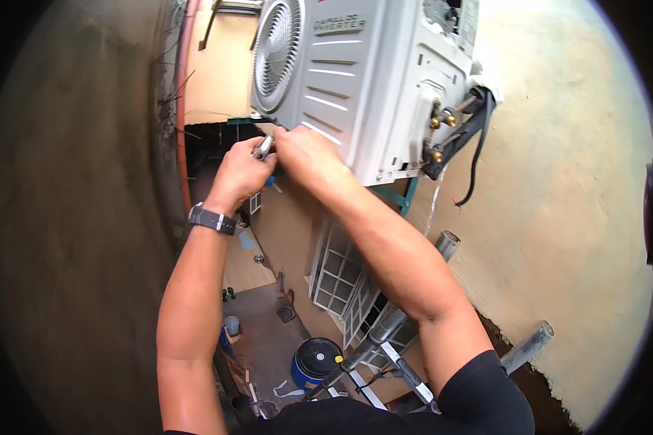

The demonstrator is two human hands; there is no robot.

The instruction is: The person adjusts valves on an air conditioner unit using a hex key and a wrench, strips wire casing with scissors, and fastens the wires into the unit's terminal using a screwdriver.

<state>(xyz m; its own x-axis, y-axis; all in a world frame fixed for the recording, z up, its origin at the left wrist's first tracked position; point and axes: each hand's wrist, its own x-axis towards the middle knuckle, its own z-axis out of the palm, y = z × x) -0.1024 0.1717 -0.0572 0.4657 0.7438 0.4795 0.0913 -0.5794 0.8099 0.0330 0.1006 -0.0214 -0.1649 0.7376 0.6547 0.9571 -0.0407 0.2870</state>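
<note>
A grey-white outdoor air conditioner unit (341, 80) with a round fan grille hangs by the wall, tilted in this view. My left hand (243, 170), below the unit's lower left corner, is closed round a metal tool (263, 148), perhaps a wrench or pliers. Beside it, my right hand (305, 152) is at the unit's bottom edge, its fingers curled; what they hold, if anything, is hidden. Brass valves (437, 116) show on the unit's right side, with black insulated pipes (471, 130) next to them. A green bracket (403, 196) is partly visible underneath.
Far below are a blue barrel with a black lid (318, 357), white window grilles (337, 272) and a small bucket (231, 324). Metal scaffold pipes (530, 346) and a ladder (406, 370) stand near my body. A dark wall (72, 217) rises at left.
</note>
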